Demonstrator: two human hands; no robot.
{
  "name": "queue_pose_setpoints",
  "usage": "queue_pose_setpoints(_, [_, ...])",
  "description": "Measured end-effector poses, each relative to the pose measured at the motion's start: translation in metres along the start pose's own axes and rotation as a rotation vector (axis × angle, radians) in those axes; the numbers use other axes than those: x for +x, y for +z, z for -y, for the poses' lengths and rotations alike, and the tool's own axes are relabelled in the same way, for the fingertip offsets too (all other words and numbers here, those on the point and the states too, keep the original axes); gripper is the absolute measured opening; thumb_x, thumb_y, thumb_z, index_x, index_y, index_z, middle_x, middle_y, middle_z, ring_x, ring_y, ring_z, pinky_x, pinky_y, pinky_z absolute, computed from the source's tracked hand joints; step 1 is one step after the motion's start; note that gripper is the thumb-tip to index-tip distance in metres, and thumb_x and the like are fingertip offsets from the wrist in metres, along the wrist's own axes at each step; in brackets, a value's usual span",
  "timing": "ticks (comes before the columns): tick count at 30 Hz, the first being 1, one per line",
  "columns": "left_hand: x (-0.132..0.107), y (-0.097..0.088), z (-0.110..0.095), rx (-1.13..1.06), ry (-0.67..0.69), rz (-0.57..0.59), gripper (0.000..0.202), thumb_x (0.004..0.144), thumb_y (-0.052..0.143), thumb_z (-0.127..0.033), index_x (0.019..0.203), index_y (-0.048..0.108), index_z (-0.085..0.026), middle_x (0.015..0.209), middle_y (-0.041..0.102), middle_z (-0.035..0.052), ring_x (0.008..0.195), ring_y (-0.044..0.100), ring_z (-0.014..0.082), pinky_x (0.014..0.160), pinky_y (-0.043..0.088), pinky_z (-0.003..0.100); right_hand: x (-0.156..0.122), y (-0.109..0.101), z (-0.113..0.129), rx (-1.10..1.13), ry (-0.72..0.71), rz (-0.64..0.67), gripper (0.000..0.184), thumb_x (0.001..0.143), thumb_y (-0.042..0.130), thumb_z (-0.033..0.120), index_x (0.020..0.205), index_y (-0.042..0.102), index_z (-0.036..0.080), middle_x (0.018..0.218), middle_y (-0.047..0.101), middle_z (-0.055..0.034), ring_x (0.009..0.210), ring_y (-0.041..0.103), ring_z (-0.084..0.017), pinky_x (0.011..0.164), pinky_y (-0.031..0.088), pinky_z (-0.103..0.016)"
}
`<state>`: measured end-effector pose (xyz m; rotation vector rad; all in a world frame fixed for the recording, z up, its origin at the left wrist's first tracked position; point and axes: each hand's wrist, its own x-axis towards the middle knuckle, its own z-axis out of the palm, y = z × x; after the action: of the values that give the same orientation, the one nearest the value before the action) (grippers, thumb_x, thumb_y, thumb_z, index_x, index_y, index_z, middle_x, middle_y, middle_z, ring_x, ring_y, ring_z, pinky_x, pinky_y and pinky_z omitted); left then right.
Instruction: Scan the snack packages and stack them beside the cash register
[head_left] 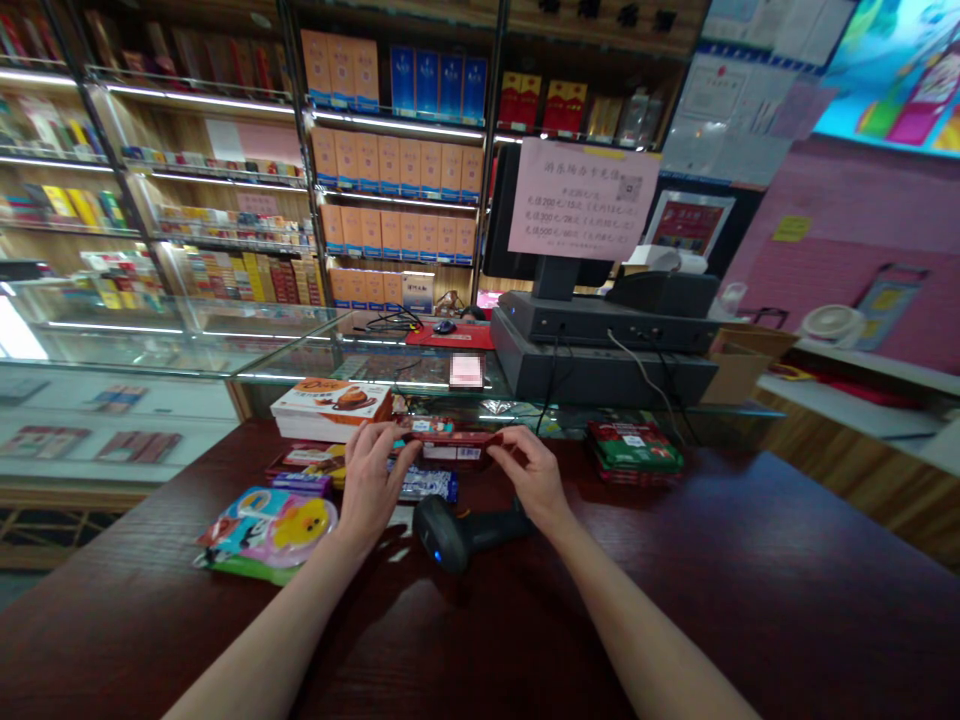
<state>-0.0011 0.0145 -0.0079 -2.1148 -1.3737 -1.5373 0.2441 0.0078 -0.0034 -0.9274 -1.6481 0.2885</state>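
Observation:
Between both hands is a narrow dark red snack packet (453, 440) with a white label strip, raised just above other packets. My left hand (369, 482) pinches its left end. At its right end, the thumb and fingertips of my right hand (534, 480) are closed on it. A black barcode scanner (444, 535) lies on the counter below, its handle partly behind my right hand. Under the left hand are a blue and silver packet (431, 486) and several yellow and purple packets (304, 484). A colourful bag with a yellow duck face (262, 530) lies to the left.
An orange and white box (330, 405) stands behind my left hand. A stack of green and red packets (634, 450) lies at right on the dark wooden counter (675, 600). Beyond it are a glass case, the till (600, 350) with its monitor (581, 205), cables and stocked shelves.

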Motion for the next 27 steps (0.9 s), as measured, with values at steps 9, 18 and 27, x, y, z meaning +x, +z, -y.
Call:
queue_pose_setpoints(9, [0.003, 0.001, -0.010, -0.071, -0.146, -0.026, 0.029, 0.095, 0.057, -0.043, 0.117, 0.059, -0.025, 0.087, 0.072, -0.0002, 0.097, 0.067, 0.0211, 0.111, 0.037, 0.047, -0.003, 0.007, 0.005, 0.063, 0.213, -0.007, 0.019, 0.089, 0.063, 0.041, 0.087, 0.069, 0.022, 0.078, 0.068, -0.0002, 0.067, 0.060, -0.016, 0.064, 0.048, -0.026])
queue_pose_setpoints(18, [0.005, -0.004, -0.012, -0.050, 0.009, 0.119, 0.060, 0.096, 0.054, -0.038, 0.151, 0.033, -0.026, 0.119, 0.070, 0.0052, 0.118, 0.061, 0.0208, 0.122, 0.018, 0.054, 0.004, 0.011, 0.011, 0.147, 0.318, -0.137, 0.020, 0.083, 0.067, 0.041, 0.080, 0.068, 0.021, 0.072, 0.069, -0.0012, 0.060, 0.059, -0.016, 0.059, 0.047, -0.027])
queue_pose_setpoints(27, [0.014, -0.017, -0.012, 0.203, 0.262, 0.276, 0.102, 0.079, 0.075, -0.046, 0.159, 0.016, -0.026, 0.144, 0.051, 0.0132, 0.137, 0.044, 0.0330, 0.123, 0.009, 0.063, 0.010, 0.012, 0.017, 0.174, 0.355, -0.200, 0.023, 0.079, 0.070, 0.042, 0.082, 0.069, 0.020, 0.072, 0.071, -0.0025, 0.059, 0.060, -0.016, 0.057, 0.048, -0.027])
